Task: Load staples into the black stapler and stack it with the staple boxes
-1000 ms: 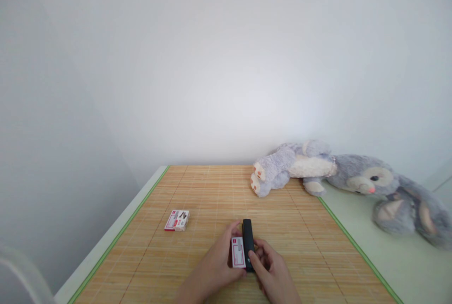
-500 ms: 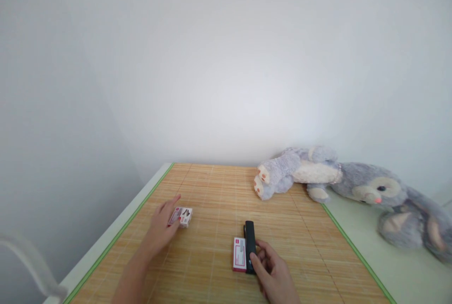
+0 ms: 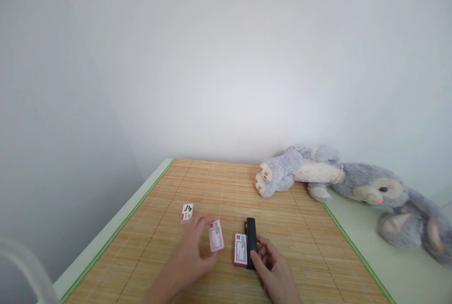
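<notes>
Between the thumb and fingers of my left hand [image 3: 193, 252] is a small white box with pink edging [image 3: 216, 236], held just left of a similar box. That second white and pink box [image 3: 240, 249] lies flat on the mat, its right side against a black stapler [image 3: 251, 242]. My right hand [image 3: 273, 266] grips the near end of the stapler, thumb on top and fingers along its right side. Beyond my left hand, a smaller white box with a dark picture on it [image 3: 187, 212] lies on the mat.
A bamboo mat [image 3: 219, 191] with green edging covers much of the pale table [image 3: 388, 257]. At the back right a grey plush rabbit [image 3: 318, 172] lies on its side against the wall. A blurred pale curved object [image 3: 30, 266] shows at the lower left.
My left hand has taken up a white and pink box from beside the smaller box and moved it right, towards the stapler. My right hand stays on the stapler.
</notes>
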Tool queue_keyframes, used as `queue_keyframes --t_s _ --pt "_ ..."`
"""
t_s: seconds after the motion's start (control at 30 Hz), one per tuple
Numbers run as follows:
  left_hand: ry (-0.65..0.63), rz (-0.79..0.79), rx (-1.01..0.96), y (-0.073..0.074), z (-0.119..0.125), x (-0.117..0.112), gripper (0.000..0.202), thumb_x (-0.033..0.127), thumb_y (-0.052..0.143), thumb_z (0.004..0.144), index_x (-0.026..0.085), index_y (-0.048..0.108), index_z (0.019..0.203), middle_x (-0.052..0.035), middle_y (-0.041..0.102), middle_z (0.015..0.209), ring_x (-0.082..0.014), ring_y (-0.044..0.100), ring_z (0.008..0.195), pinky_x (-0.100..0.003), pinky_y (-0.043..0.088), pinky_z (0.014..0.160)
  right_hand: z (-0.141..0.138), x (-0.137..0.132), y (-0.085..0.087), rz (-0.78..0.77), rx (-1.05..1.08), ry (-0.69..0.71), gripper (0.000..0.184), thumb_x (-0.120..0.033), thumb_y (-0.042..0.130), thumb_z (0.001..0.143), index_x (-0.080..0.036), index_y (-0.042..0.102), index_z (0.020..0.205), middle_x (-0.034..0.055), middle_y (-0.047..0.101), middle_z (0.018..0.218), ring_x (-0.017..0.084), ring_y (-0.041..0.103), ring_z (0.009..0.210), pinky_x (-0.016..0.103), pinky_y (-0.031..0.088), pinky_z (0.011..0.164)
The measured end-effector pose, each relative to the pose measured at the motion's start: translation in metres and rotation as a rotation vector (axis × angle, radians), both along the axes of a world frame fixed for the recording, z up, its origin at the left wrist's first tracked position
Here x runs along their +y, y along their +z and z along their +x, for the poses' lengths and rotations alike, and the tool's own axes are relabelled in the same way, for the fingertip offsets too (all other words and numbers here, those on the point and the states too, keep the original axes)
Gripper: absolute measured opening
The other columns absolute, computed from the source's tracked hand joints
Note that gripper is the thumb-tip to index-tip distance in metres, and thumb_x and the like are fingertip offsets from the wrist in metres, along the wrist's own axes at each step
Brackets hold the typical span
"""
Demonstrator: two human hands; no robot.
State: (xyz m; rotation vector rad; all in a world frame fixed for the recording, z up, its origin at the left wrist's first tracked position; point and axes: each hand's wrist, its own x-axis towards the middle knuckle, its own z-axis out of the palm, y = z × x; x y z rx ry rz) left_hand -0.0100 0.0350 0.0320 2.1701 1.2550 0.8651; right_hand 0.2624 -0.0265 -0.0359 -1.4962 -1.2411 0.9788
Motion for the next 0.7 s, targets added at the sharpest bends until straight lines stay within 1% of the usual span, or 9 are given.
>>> queue_keyframes --t_s 0.07,0.13,0.37,0.47,0.5,0.57,0.6,0.63,0.7 --pt "-0.131 -0.069 -0.041 0.007 0.036 -0.008 0.064 0.016 0.067 0.069 0.033 0.057 0.130 -0.0041 0.059 0.132 -0.0268 0.053 0.126 -0.040 0.042 0.112 -0.001 0.000 0.000 0.002 0.001 0.000 0.058 -0.062 0.062 0.089 -0.017 0.066 0.126 -0.0015 0.059 0.075 0.014 0.054 0.057 0.026 0.043 0.051" --pt "-0.219 -0.135 -0.059 0.011 0.056 -0.009 0.064 0.015 0.069 0.067 0.033 0.060 0.128 -0.0031 0.061 0.128 -0.0262 0.055 0.123 -0.038 0.044 0.110 -0.001 0.000 0.001 -0.007 0.008 0.002 0.062 -0.064 0.063 0.087 -0.016 0.066 0.126 -0.0012 0.059 0.074 0.014 0.054 0.056 0.026 0.042 0.050" --pt "-0.341 -0.251 -0.064 0.006 0.065 -0.006 0.056 0.026 0.080 0.071 0.031 0.062 0.125 -0.0034 0.064 0.124 -0.0273 0.058 0.117 -0.038 0.047 0.103 0.000 0.002 0.003 -0.013 0.029 0.012 0.070 -0.068 0.065 0.083 -0.014 0.068 0.127 -0.0002 0.062 0.073 0.015 0.054 0.056 0.026 0.043 0.049" --pt "-0.338 -0.253 -0.058 0.001 0.064 -0.006 0.080 0.036 0.088 0.065 0.032 0.056 0.138 -0.0055 0.058 0.140 -0.0303 0.051 0.129 -0.042 0.042 0.111 0.000 0.001 0.004 0.018 0.024 -0.002 0.067 -0.066 0.066 0.084 -0.015 0.069 0.127 0.0001 0.063 0.073 0.016 0.056 0.058 0.028 0.046 0.054" --pt "-0.305 -0.240 -0.071 0.000 0.060 -0.002 0.089 0.042 0.089 0.065 0.032 0.050 0.145 -0.0060 0.052 0.148 -0.0307 0.047 0.135 -0.043 0.039 0.115 0.000 0.001 0.004 0.037 0.019 -0.016 0.066 -0.065 0.067 0.084 -0.015 0.068 0.128 0.0000 0.064 0.074 0.016 0.057 0.060 0.029 0.048 0.057" --pt "-0.104 -0.185 -0.125 -0.001 0.040 0.011 0.087 0.057 0.080 0.074 0.034 0.045 0.150 -0.0052 0.048 0.153 -0.0284 0.045 0.139 -0.042 0.037 0.117 0.001 -0.002 0.002 0.074 0.007 -0.056 0.067 -0.062 0.067 0.086 -0.016 0.064 0.134 0.0001 0.065 0.076 0.018 0.060 0.064 0.029 0.051 0.062" --pt "0.053 -0.145 -0.161 -0.002 0.026 0.021 0.069 0.060 0.067 0.085 0.034 0.050 0.147 -0.0046 0.054 0.147 -0.0259 0.049 0.135 -0.040 0.039 0.115 0.002 -0.003 0.000 0.090 -0.001 -0.073 0.068 -0.061 0.066 0.087 -0.016 0.061 0.138 0.0007 0.065 0.079 0.019 0.062 0.067 0.030 0.053 0.065" --pt "0.280 -0.116 -0.190 -0.002 0.009 0.032 0.057 0.063 0.056 0.090 0.033 0.058 0.139 -0.0036 0.064 0.132 -0.0242 0.057 0.124 -0.039 0.044 0.109 0.003 -0.004 -0.003 0.106 -0.014 -0.083 0.068 -0.061 0.064 0.089 -0.016 0.058 0.141 0.0022 0.067 0.083 0.020 0.064 0.071 0.031 0.055 0.069" --pt "0.485 -0.125 -0.197 -0.004 -0.026 0.056 0.063 0.067 0.047 0.091 0.022 0.062 0.133 -0.0083 0.070 0.113 -0.0284 0.063 0.110 -0.044 0.048 0.100 0.005 -0.006 -0.010 0.147 -0.061 -0.103 0.066 -0.060 0.056 0.094 -0.016 0.055 0.143 0.0084 0.070 0.102 0.023 0.069 0.090 0.034 0.058 0.082"
